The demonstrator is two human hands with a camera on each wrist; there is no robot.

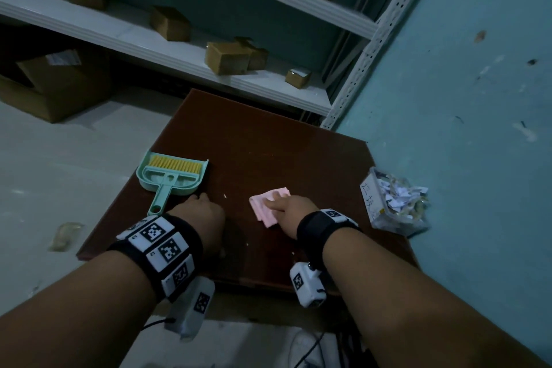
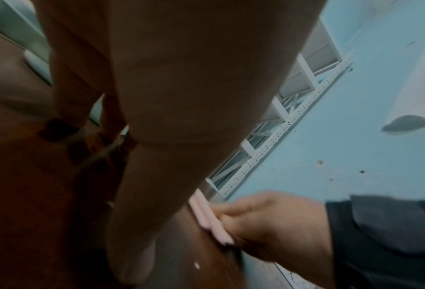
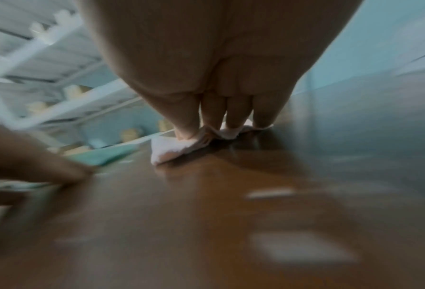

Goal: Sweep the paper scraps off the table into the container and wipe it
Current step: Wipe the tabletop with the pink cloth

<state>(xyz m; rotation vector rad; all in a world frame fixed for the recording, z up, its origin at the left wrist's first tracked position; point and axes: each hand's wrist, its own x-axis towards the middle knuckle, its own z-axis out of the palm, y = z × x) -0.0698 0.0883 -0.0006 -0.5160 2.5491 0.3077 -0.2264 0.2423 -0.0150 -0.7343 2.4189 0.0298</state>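
On the dark brown table (image 1: 268,140) my right hand (image 1: 279,203) presses a folded pink cloth (image 1: 263,210) flat with straight fingers and thumb; the cloth (image 3: 167,150) bunches a little under the thumb. My left hand (image 1: 204,205) rests open on the tabletop, fingertips beside the handle of a green dustpan (image 1: 170,181) that has a yellow-bristled brush (image 1: 174,162) lying in it. A clear container (image 1: 394,206) full of paper scraps stands at the table's right edge. A few tiny white scraps (image 1: 224,196) lie between my hands and near the front edge.
White metal shelves (image 1: 209,69) with several small cardboard boxes stand behind the table. A large cardboard box (image 1: 56,84) sits on the floor at the left, with a plastic wrapper (image 1: 64,236) nearer. A blue wall (image 1: 463,98) runs close along the right.
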